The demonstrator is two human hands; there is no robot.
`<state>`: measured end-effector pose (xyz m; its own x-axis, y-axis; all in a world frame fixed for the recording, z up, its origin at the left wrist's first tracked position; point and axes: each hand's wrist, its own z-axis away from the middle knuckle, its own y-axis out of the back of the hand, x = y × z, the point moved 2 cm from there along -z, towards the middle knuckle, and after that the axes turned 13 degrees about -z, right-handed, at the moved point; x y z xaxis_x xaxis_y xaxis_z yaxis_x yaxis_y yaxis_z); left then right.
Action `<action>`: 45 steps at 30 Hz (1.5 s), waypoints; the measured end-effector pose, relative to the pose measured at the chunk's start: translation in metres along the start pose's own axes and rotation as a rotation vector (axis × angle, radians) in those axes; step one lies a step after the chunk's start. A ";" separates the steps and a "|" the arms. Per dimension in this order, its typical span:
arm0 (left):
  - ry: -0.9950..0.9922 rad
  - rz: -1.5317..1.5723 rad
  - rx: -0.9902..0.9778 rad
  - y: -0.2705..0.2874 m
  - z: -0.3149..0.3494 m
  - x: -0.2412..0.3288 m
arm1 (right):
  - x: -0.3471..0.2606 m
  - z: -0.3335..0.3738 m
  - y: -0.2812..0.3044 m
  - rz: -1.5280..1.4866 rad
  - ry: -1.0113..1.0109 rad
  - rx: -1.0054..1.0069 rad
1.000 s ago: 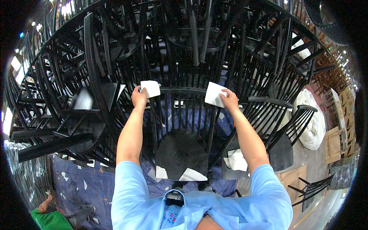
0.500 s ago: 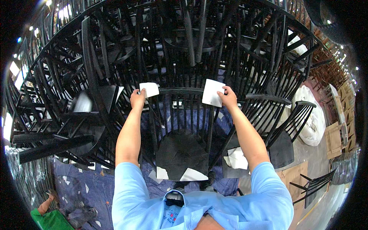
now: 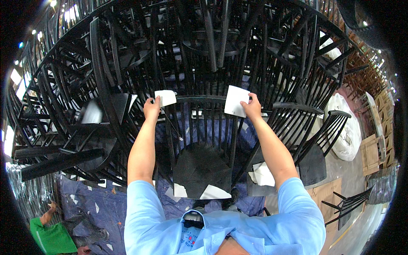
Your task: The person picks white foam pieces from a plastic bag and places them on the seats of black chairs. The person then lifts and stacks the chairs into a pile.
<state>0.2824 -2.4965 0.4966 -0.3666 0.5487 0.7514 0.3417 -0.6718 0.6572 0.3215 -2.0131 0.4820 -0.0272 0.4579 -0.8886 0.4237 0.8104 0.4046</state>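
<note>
A black spindle-back chair [image 3: 202,163] stands upright in front of me, its seat toward me. At the left end of its top rail, my left hand [image 3: 151,109] pinches a small white sheet [image 3: 165,97] that covers the rail's end. My right hand [image 3: 253,106] grips the edge of a larger white sheet [image 3: 235,101] over the right end of the rail. Thumbs lie on the near faces of both sheets; the rail ends behind them are hidden. Two white scraps, a left one [image 3: 180,190] and a right one [image 3: 215,192], lie at the seat's front corners.
Stacked black chairs [image 3: 212,46] crowd the far side. More chairs stand at left and right, one with white sheets [image 3: 263,174] on its seat. Scraps litter a blue floor cover [image 3: 140,212]. A co-worker in green [image 3: 53,236] is at lower left; a white bag [image 3: 342,127] lies right.
Both hands stay at the chair's top rail with their sheets, almost unmoved. At lower left, the co-worker in green has shifted, with more of the body and legs showing.
</note>
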 end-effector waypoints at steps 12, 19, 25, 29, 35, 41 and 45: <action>0.029 0.112 -0.030 0.007 0.015 0.006 | 0.002 -0.010 0.003 -0.157 -0.236 0.062; 0.048 0.198 0.013 0.015 0.027 -0.006 | -0.012 -0.002 0.004 -0.207 -0.273 0.058; 0.025 0.274 0.049 0.022 0.042 -0.014 | 0.020 -0.017 0.003 -0.143 -0.251 0.099; 0.029 0.244 0.082 0.034 0.059 -0.028 | -0.014 -0.001 0.012 -0.180 -0.322 0.094; -0.005 0.176 0.215 0.047 0.082 -0.066 | -0.061 0.028 0.043 -0.054 -0.429 0.064; -0.318 0.065 0.258 0.032 0.101 -0.115 | -0.030 0.123 0.204 0.258 -0.290 -0.098; 0.041 0.227 0.025 0.009 0.156 -0.140 | -0.034 0.251 0.355 0.541 -0.405 0.227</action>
<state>0.4720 -2.5013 0.4069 -0.3122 0.3641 0.8775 0.4409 -0.7626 0.4733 0.7002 -1.8327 0.6020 0.5599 0.5668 -0.6043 0.4619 0.3919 0.7956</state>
